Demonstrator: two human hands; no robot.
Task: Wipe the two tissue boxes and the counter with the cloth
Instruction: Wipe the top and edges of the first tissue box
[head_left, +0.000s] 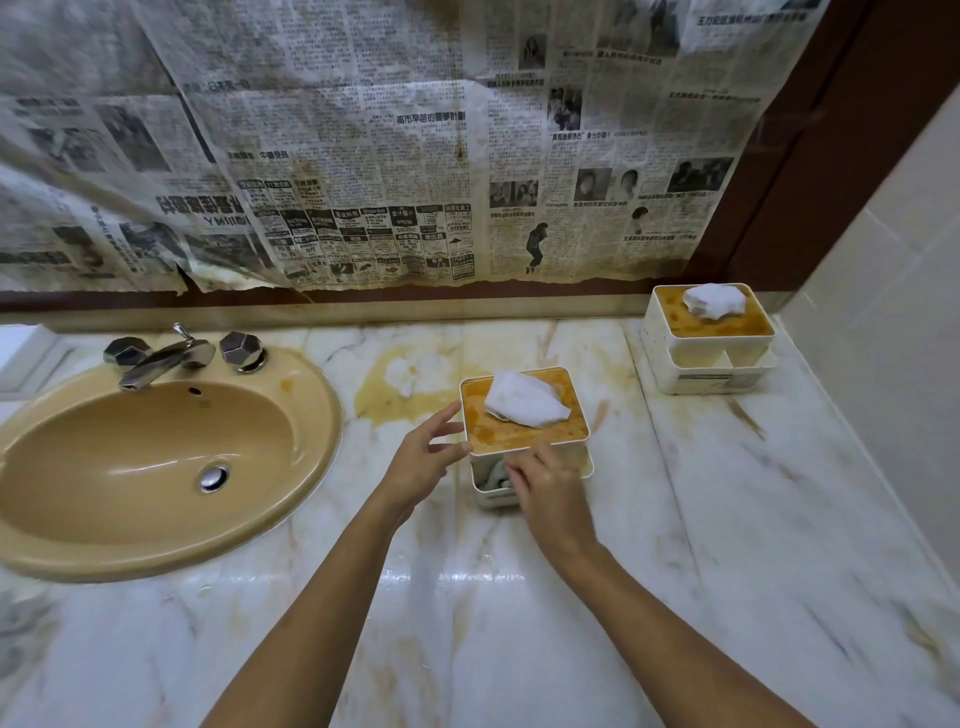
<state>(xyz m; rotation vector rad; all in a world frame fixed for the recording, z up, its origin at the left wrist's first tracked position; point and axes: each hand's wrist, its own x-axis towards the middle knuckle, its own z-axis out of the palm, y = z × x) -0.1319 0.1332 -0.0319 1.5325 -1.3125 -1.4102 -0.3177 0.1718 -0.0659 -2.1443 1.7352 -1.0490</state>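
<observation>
On the marble counter (519, 597), right of the tan oval sink (156, 467), stands the nearer tissue box (524, 431), a white holder with an orange-stained lid and a white tissue (524, 400) poking up through the top. The left hand (421, 457) rests against the box's left edge, thumb and fingers spread loosely and touching the rim of the lid without closing around it. The right hand (545, 488) is at the near front of the box, over its lower compartment, fingers curled down onto a grey cloth (493, 475) that is bunched in that compartment; whether the fingers actually pinch the cloth cannot be told, since the hand covers most of it. The second tissue box (706, 338), of the same kind and with its own stained lid and white tissue, stands well apart at the far right corner of the counter, close to the tiled side wall (893, 312). A yellow-brown stain (400, 389) spreads over the marble just left of the nearer box and beyond it. A chrome faucet (166, 356) with two faceted knobs sits at the far edge of the sink. Yellowed newspaper (363, 156) covers the wall behind the counter.
</observation>
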